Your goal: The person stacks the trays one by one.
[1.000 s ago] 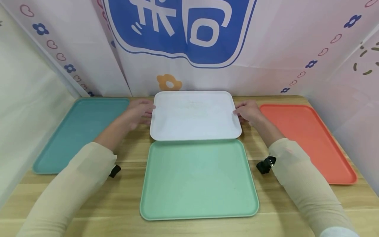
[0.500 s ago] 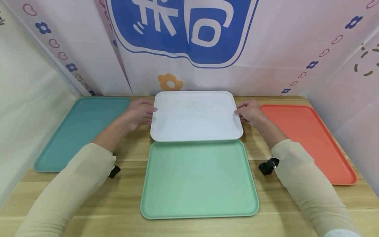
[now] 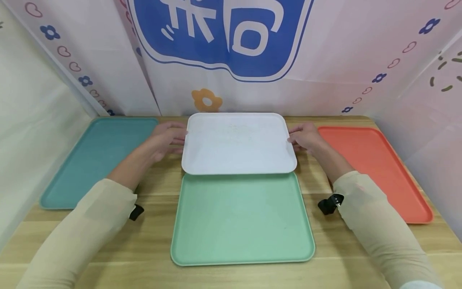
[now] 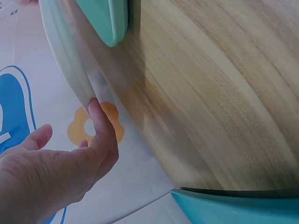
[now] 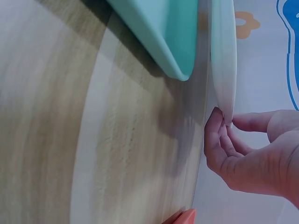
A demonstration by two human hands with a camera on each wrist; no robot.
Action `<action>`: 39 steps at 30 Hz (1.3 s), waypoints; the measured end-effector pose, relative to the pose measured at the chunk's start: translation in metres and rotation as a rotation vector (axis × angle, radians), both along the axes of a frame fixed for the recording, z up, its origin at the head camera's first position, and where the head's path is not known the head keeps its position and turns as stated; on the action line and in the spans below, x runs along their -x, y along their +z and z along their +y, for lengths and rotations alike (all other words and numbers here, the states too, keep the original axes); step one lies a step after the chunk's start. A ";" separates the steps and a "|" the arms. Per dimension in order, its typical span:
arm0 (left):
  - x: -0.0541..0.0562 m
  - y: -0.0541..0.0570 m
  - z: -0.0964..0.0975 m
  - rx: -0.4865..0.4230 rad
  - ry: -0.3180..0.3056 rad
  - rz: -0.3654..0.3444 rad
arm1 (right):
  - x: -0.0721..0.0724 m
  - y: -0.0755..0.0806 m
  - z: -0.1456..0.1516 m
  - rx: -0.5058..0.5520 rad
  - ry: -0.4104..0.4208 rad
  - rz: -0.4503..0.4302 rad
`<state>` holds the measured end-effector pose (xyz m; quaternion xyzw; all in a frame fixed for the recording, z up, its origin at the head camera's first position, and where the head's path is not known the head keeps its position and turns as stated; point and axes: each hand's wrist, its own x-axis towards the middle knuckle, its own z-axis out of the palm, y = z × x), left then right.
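A white tray [image 3: 239,142] hangs raised off the table at the back, its near edge overlapping the far rim of a mint green tray [image 3: 242,220] in the head view. At its left edge, my left hand [image 3: 168,138] touches it with fingertips; in the left wrist view the thumb [image 4: 43,135] stands apart from the tray. My right hand [image 3: 304,136] pinches the opposite edge; the right wrist view shows the thumb [image 5: 250,122] on one face and curled fingers [image 5: 214,135] on the other.
A teal tray [image 3: 97,160] lies at the left and a coral red tray [image 3: 375,172] at the right, both on the wooden table [image 3: 151,249]. A printed cloth backdrop [image 3: 325,56] rises behind the table's back edge, with cloth at both sides.
The white tray has come slightly nearer to me and lower in the head view. My left fingertip, over its edge half a second ago, has slipped back to the rim. The other trays stay put.
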<state>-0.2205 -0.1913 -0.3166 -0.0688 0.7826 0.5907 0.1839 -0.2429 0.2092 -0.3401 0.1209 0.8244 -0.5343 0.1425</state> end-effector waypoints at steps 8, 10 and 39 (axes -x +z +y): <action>-0.001 -0.001 -0.003 -0.031 0.019 -0.018 | -0.003 0.000 0.003 -0.036 0.026 -0.025; -0.001 -0.002 -0.004 -0.034 0.027 -0.029 | -0.004 0.001 0.004 -0.040 0.031 -0.028; -0.003 -0.007 -0.012 -0.005 0.006 -0.025 | -0.017 0.009 0.002 0.011 0.067 -0.031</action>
